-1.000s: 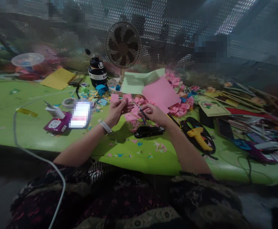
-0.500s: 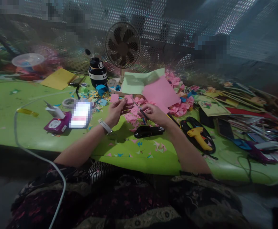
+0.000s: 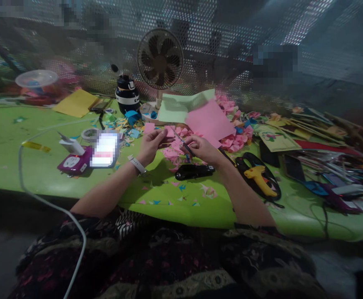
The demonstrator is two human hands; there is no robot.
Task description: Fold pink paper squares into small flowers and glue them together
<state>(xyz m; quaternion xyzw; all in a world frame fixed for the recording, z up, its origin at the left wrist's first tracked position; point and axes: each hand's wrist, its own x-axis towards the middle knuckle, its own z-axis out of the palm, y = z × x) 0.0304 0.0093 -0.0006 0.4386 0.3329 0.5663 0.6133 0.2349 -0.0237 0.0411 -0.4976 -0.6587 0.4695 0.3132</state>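
Observation:
Over the middle of the green table, my left hand point(image 3: 151, 145) pinches a small piece of pink paper point(image 3: 170, 131) between thumb and fingers. My right hand point(image 3: 200, 148) is closed around the handles of a pair of scissors point(image 3: 183, 143). Their blades point up and left, close to the pink piece; whether they touch it I cannot tell. Under and behind my hands lie pink paper cuttings point(image 3: 175, 154). Beyond them a large pink sheet point(image 3: 210, 123) overlaps a pale green sheet point(image 3: 176, 107). Just below my right hand rests a shiny black stapler-like object point(image 3: 194, 171).
A lit phone point(image 3: 105, 150) leans beside a purple box point(image 3: 74, 161) on the left. Behind stand a dark jug point(image 3: 127, 97) and a fan point(image 3: 160, 60). On the right are a yellow glue gun point(image 3: 260, 180) and piled craft supplies point(image 3: 337, 170). A white cable point(image 3: 75, 216) crosses the front edge.
Almost nothing differs. The pink piece and the scissor tips have shifted very slightly; both hands keep their hold in the same place.

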